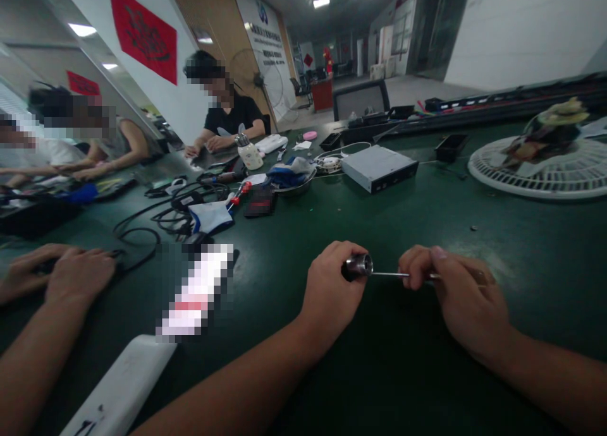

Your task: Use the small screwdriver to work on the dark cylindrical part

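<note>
My left hand [334, 284] is wrapped round a short dark metal cylinder [361, 265], whose round, hollow-looking end faces right. My right hand [458, 287] pinches a thin metal rod [389, 274], much like a screwdriver shaft. The rod's left tip meets or passes just by the cylinder's open end; which of the two I cannot tell. Its other end runs into my right palm, where any handle is hidden. Both hands are just above the dark green tabletop [294, 253].
Beside my left arm lie a blurred-out bright screen [196, 290] and a white elongated object [121, 385]. A co-worker's hands [78, 272] are at far left. Farther back are cables [137, 234], a grey disc drive [379, 164] and a white fan grille [535, 177]. Another person [227, 114] sits opposite.
</note>
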`<state>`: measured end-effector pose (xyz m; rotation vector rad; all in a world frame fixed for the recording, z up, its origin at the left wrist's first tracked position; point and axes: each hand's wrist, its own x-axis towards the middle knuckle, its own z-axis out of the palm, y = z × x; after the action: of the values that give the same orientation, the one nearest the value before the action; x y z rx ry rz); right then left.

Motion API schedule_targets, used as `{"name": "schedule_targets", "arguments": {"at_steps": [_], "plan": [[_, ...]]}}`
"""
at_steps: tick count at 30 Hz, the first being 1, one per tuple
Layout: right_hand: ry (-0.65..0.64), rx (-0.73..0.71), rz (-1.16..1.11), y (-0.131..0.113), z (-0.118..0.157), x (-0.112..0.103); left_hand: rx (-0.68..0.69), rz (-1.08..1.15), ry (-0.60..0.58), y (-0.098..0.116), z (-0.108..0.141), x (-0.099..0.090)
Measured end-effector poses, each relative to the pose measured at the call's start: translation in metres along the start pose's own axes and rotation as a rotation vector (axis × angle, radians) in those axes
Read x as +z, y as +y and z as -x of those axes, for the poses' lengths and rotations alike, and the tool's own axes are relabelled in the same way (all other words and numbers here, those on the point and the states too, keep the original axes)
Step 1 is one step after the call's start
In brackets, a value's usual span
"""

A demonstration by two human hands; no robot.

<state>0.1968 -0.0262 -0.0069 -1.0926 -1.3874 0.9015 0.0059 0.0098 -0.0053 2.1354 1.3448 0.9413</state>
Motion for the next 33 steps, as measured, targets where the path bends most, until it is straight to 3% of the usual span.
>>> {"name": "schedule_targets", "arguments": {"at_steps": [4,9,20,26,33], "plan": [[-0.006,-0.042,0.015,-0.0019,0.0006,0.0009,0.012,-0.006,-0.016,0.0007,-0.0003,0.0002],[0.045,0.021,0.093,0.0006,-0.0006,0.0004,0.014,-0.017,-0.019,0.0018,-0.0003,-0.0005],[-0.032,-0.034,-0.016,0.0004,0.0015,0.0000,0.016,0.003,-0.030,0.0012,-0.0010,-0.0003],[0.045,0.022,0.095,0.0012,-0.0001,0.0007,0.011,0.003,-0.021,0.0004,-0.0007,-0.0001],[-0.033,0.011,0.014,0.0010,0.0002,-0.0004,0.005,0.006,-0.025,0.0006,-0.0010,0.0005]]}}
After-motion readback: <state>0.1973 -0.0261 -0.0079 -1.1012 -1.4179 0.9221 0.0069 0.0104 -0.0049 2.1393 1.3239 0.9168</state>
